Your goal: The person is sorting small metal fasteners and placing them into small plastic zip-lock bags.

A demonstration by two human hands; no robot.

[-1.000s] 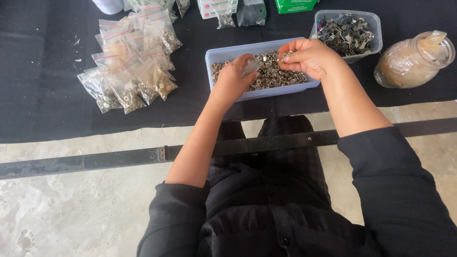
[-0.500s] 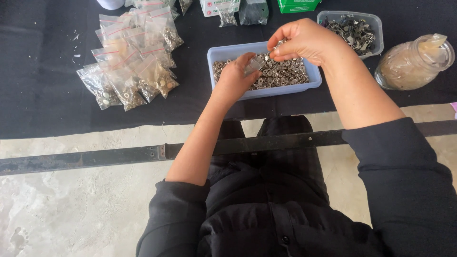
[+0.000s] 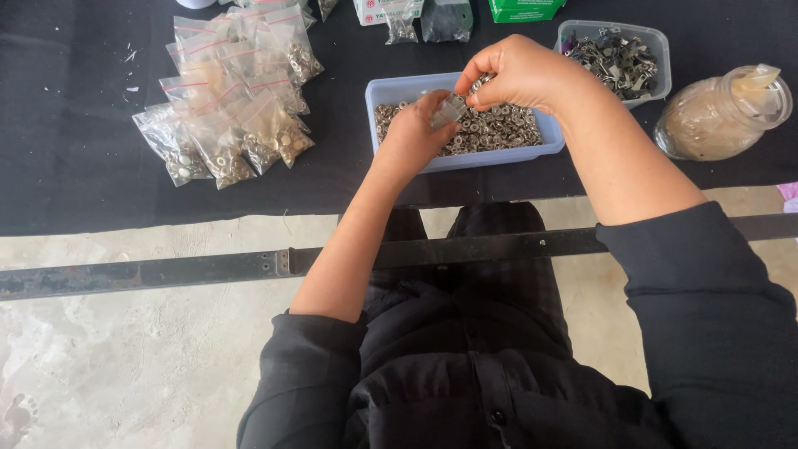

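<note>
A pale blue plastic tub (image 3: 465,160) full of small silver metal rings stands on the black cloth in front of me. My left hand (image 3: 413,133) holds a small clear plastic bag (image 3: 450,109) over the tub. My right hand (image 3: 519,75) hovers just right of the bag's mouth, fingers closed on a pinch of the metal rings.
A heap of filled clear zip bags (image 3: 237,96) lies to the left on the black cloth (image 3: 75,150). A clear tub of dark metal clips (image 3: 619,58) and a plastic jar (image 3: 721,112) lie at the right. A dark metal bar (image 3: 166,270) runs across below the table edge.
My right hand has risen out of the blue tub with a pinch of rings and moved to the bag's mouth. My left hand has stayed over the tub with the bag.
</note>
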